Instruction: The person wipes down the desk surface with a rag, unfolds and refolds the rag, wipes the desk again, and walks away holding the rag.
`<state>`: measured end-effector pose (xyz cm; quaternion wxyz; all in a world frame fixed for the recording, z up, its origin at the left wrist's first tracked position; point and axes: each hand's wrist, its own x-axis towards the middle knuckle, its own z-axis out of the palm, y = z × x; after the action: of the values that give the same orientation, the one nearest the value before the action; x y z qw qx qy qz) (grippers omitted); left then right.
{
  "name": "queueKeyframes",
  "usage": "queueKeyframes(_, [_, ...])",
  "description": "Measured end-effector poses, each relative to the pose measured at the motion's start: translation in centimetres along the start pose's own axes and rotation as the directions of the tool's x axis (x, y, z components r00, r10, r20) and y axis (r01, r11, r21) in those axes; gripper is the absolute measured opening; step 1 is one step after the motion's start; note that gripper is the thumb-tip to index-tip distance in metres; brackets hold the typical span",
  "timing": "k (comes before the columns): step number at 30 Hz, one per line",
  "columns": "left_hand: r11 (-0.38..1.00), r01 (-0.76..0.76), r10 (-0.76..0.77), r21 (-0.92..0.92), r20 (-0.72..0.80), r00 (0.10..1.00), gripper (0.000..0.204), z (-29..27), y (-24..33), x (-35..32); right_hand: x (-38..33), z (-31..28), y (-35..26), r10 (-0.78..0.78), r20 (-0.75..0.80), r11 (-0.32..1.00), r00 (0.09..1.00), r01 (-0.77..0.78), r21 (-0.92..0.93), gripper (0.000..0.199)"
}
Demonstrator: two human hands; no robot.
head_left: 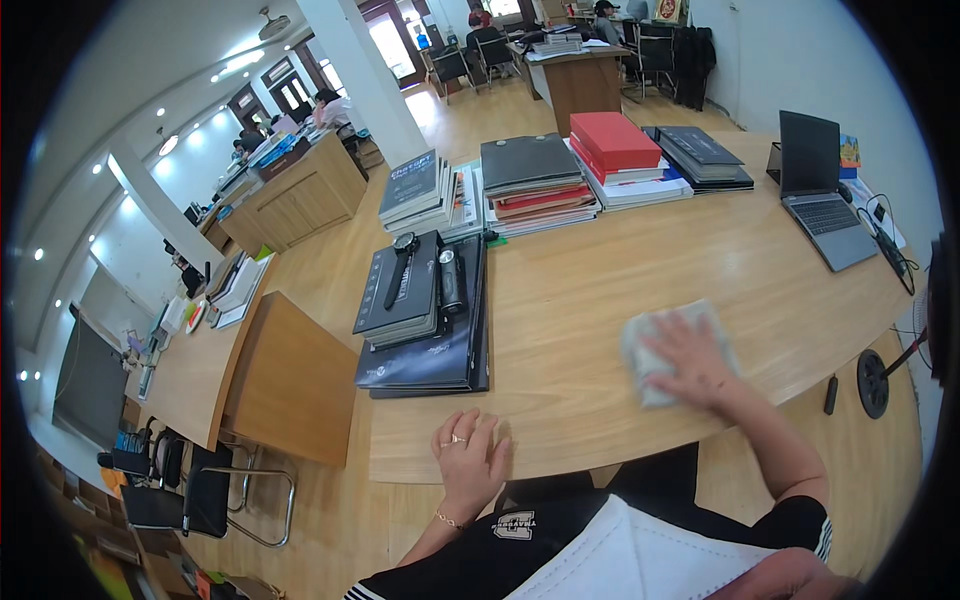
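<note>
My right hand (pixel 690 358) lies flat with its fingers spread over a pale grey-green cloth (pixel 715 325) on the wooden desk (pixel 570 330). Both the hand and the cloth look slightly blurred. Near the desk's front edge, my left hand (pixel 470 452) rests on the wood with its fingers loosely stretched and nothing in them. It wears a ring and a bracelet. Beyond it sits a stack of dark books (pixel 400 315) on a dark blue flat case (pixel 425 365). A black wristwatch (pixel 401 265) and a black cylinder (pixel 451 282) lie on top of that stack.
Along the desk's far edge stand books (pixel 415 190), a stack of folders (pixel 540 170), red boxes (pixel 612 140) and dark books (pixel 697 155). An open laptop (pixel 825 205) with cables stands at the right. Another desk (pixel 290 370) and a black chair (pixel 205 490) are to the left.
</note>
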<state>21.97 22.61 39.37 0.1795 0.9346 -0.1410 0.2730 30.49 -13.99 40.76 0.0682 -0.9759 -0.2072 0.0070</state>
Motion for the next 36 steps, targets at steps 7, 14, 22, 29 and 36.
queueKeyframes(7, [0.997, 0.004, -0.003, 0.071, -0.020, 1.000, 0.032, -0.8, -2.2, -0.2, -2.3, -1.6, 20.6, 0.696, -0.155, 0.696, 0.701, -0.712, -0.096, 0.064])
queueKeyframes(14, [0.990, 0.044, -0.032, 0.136, -0.090, 0.995, 0.028, -0.8, -2.2, -0.2, 1.4, -3.0, 22.7, 0.865, -0.142, 0.483, 0.481, -0.875, -0.018, 0.071])
queueKeyframes(22, [0.990, 0.047, -0.035, 0.131, -0.090, 0.995, 0.026, -0.7, -1.8, 0.1, 9.6, -1.7, 10.4, 0.617, -0.074, 0.780, 0.784, -0.621, -0.078, 0.083])
queueKeyframes(29, [0.989, 0.054, -0.034, 0.140, -0.142, 0.989, 0.023, -0.4, -1.9, -0.2, 12.6, 0.2, -5.5, 0.168, -0.010, 0.984, 0.986, -0.166, 0.071, 0.088])
queueKeyframes(36, [0.992, 0.041, -0.022, 0.121, -0.150, 0.988, 0.021, -0.4, -1.7, -0.4, 9.8, 1.0, -5.4, -0.373, -0.054, 0.922, 0.926, 0.376, 0.088, 0.074])
